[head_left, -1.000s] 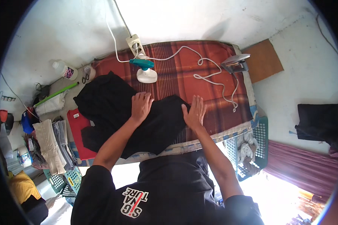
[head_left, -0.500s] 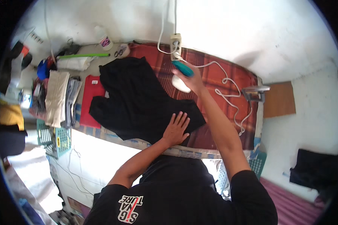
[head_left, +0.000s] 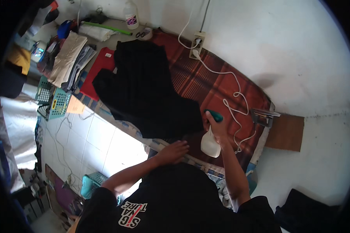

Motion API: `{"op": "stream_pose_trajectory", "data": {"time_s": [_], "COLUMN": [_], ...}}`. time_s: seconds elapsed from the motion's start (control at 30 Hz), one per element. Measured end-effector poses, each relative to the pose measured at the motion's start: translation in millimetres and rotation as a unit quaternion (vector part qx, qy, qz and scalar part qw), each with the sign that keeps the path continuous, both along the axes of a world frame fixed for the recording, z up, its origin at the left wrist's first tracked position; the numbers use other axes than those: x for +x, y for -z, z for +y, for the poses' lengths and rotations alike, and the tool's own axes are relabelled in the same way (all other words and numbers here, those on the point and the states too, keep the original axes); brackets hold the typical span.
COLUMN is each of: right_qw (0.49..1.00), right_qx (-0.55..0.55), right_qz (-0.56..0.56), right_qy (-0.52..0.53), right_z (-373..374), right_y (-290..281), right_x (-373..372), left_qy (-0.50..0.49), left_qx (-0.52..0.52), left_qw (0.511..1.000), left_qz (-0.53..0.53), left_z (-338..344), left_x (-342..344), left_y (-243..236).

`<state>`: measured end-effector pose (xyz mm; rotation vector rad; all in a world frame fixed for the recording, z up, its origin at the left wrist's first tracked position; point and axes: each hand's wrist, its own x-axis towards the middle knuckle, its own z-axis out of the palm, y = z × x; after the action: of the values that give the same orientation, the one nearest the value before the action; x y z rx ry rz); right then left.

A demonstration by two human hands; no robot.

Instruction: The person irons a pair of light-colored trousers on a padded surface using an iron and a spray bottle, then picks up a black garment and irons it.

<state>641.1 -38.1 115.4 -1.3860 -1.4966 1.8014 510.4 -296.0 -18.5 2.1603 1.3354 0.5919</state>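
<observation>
My right hand [head_left: 218, 130] grips a spray bottle [head_left: 210, 146] with a white body and a teal trigger head, held over the right part of the ironing surface. A black garment [head_left: 144, 89] lies spread on the red plaid cloth [head_left: 217, 83], to the left of the bottle. Off the garment's near edge, my left hand [head_left: 174, 152] hovers by the table's front edge, slightly blurred. Its fingers look stretched out, with nothing seen in them. The clothes iron [head_left: 265, 116] rests at the right end of the table.
A white cord [head_left: 237, 93] loops across the cloth between the iron and the power strip [head_left: 197, 46]. Folded red cloth [head_left: 98, 73] and stacked clothes [head_left: 68, 58] lie on the left. At the back stand a clear bottle [head_left: 131, 16] and a tape roll [head_left: 146, 33].
My right hand has brought the spray bottle from the back of the table toward me. My left hand has lifted off the garment and drawn back. The view has turned.
</observation>
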Motion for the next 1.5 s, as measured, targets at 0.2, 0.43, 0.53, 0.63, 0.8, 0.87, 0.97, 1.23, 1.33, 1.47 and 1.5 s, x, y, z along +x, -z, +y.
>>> {"op": "stream_pose_trajectory", "data": {"time_s": [0.2,0.43,0.53,0.63,0.8,0.87,0.97,1.23,1.33,1.47,1.5], "right_qw": [0.996,0.98,0.987,0.993,0.992,0.989,0.985,0.881,0.91,0.769,0.819], "right_qx": [-0.053,-0.086,-0.073,-0.042,-0.008,0.104,0.165,0.47,0.373,0.567,0.507], "right_qz": [-0.005,-0.07,-0.053,-0.038,-0.05,-0.028,-0.005,0.043,-0.131,-0.193,-0.165], "right_qy": [-0.072,-0.167,-0.13,-0.106,-0.113,-0.098,-0.049,-0.029,-0.127,-0.225,-0.21], "right_z": [-5.5,-24.8,-13.6,4.8,47.4,73.4,110.2,214.3,192.3,288.4,254.6], "right_y": [36.9,46.1,50.1,37.4,24.4,11.8,-14.5,56.7,42.6,68.2,70.4], "right_x": [-21.3,4.8,15.7,4.8,-38.0,-60.5,-91.9,-123.0,-122.0,-12.8,-2.2], "left_qy": [-0.347,-0.418,-0.44,-0.44,-0.44,-0.446,-0.457,-0.463,-0.475,-0.391,-0.398], "left_qx": [-0.083,-0.102,-0.119,-0.112,-0.099,-0.108,-0.119,-0.097,-0.066,-0.054,-0.097], "left_qw": [0.932,0.902,0.89,0.891,0.892,0.888,0.881,0.88,0.877,0.919,0.912], "left_qz": [0.064,0.022,0.004,-0.005,-0.014,-0.021,-0.025,-0.025,-0.01,-0.003,-0.001], "left_z": [-76.8,-82.3,-78.6,-79.0,-80.9,-83.9,-90.3,-72.4,-100.7,-53.1,-67.7], "left_x": [-42.5,-15.5,-10.5,-11.6,-12.0,-10.8,-11.1,-11.2,-0.1,-34.6,-28.9], "left_y": [-57.1,-51.0,-45.1,-43.2,-44.7,-45.4,-47.8,-34.8,-6.4,-28.0,-29.8]}}
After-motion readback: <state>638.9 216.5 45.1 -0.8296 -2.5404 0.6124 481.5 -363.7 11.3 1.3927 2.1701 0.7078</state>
